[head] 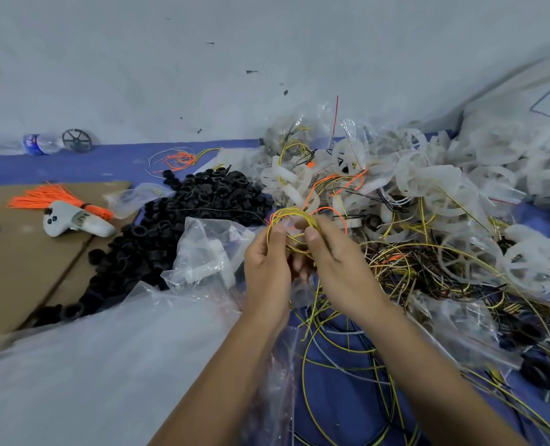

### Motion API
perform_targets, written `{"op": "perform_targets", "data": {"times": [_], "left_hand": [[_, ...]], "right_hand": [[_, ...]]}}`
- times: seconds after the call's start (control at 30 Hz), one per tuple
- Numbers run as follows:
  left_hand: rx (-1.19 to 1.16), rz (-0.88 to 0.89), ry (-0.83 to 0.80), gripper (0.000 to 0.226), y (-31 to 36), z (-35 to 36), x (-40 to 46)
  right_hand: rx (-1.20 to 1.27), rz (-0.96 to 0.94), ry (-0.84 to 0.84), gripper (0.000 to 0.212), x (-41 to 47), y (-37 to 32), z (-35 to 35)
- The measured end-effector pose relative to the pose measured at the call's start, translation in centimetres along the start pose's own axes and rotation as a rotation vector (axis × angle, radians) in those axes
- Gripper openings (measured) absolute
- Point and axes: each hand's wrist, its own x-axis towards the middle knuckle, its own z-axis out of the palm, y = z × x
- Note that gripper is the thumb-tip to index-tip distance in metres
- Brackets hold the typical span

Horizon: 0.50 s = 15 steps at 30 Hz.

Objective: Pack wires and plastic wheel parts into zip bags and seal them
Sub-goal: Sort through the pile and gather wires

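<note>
Wires, yellow with a few orange strands, looped into a small coil at centre, pinched from both sides: left hand gripping the coil's 9 o'clock side with thumb up and fingers curled behind, right hand gripping its 3 o'clock side likewise, thumbs nearly meeting. At 6 o'clock, loose yellow strands trailing over blue floor covering between the forearms. At 7 o'clock, a large cloudy plastic sheet. At 9 o'clock, just beside the left hand, a crumpled clear zip bag with pale parts inside. At 3 to 4 o'clock, a dark tangle of yellow and black wire. Farther out at 10 o'clock, a heap of black ring parts, then brown cardboard carrying a grey handheld controller and an orange wire bundle. At 1 to 2 o'clock, a pile of translucent white plastic wheels. Farthest, at 10 o'clock against the wall, a water bottle and a black wheel.
</note>
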Motion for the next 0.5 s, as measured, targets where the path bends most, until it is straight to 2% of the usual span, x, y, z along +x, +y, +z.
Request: {"op": "perform_targets", "data": {"times": [0.17, 0.27, 0.33, 0.43, 0.5], "left_hand": [[0.120, 0.070, 0.160, 0.039, -1.0, 0.0, 0.1], [0.204, 0.138, 0.205, 0.032, -1.6, -0.4, 0.2], [0.283, 0.193, 0.223, 0.030, -1.9, -0.6, 0.4], [0.366, 0.191, 0.171, 0.031, -2.1, -0.8, 0.6], [0.363, 0.142, 0.121, 0.043, -2.0, -0.8, 0.3]], "right_hand": [[-0.085, -0.024, -0.013, 0.021, -0.3, 0.7, 1.0], [-0.122, -0.003, -0.071, 0.015, -0.4, 1.0, 1.1], [-0.148, -0.030, -0.050, 0.012, -0.6, 1.2, 1.2], [-0.117, -0.029, 0.028, 0.021, -0.6, 1.6, 0.7], [0.057, 0.061, 0.100, 0.035, -0.5, 1.9, 0.1]]}}
